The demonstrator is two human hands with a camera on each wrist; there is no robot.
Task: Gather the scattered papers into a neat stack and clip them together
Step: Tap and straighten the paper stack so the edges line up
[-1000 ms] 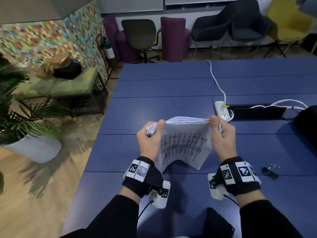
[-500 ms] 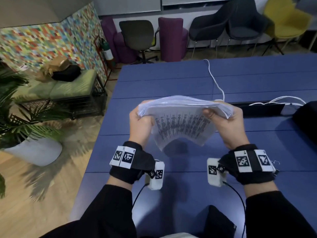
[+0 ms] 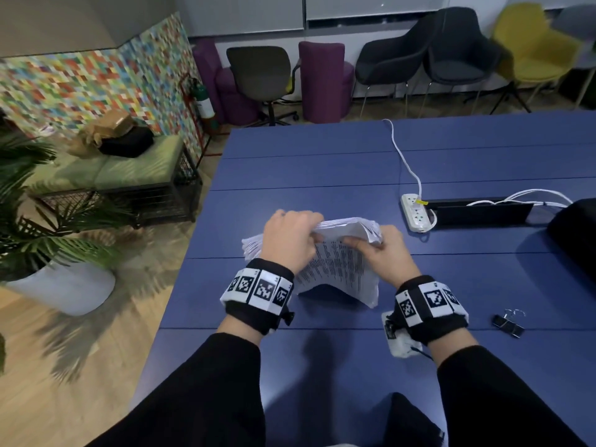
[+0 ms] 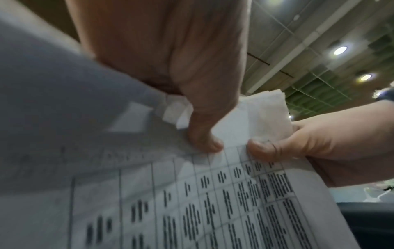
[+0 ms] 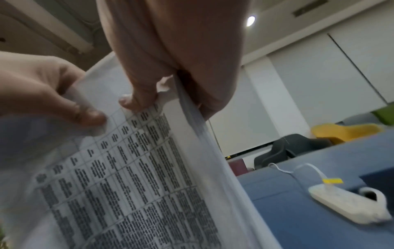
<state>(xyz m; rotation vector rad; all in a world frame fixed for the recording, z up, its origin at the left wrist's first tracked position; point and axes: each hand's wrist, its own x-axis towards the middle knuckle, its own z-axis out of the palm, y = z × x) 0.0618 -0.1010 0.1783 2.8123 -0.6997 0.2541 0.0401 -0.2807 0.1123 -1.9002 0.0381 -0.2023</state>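
Note:
A thick stack of white papers (image 3: 338, 269) printed with tables hangs on edge over the blue table (image 3: 322, 175). My left hand (image 3: 292, 238) grips its top edge near the middle, thumb on the printed face (image 4: 204, 141). My right hand (image 3: 382, 251) pinches the top right corner, thumb on the sheet (image 5: 134, 101). The two thumbs sit close together. A loose bunch of sheet corners (image 3: 251, 246) sticks out left of my left hand. A black binder clip (image 3: 508, 324) lies on the table to the right of my right wrist.
A white power strip (image 3: 416, 212) with its cable lies beyond the papers, next to a black cable slot (image 3: 480, 212). A dark object (image 3: 577, 233) sits at the table's right edge. Chairs stand past the far edge; a bench and a plant are on the left.
The stack came down from its raised position toward the table. My left hand slid right along the top edge, close to my right hand, leaving the left corners fanned out.

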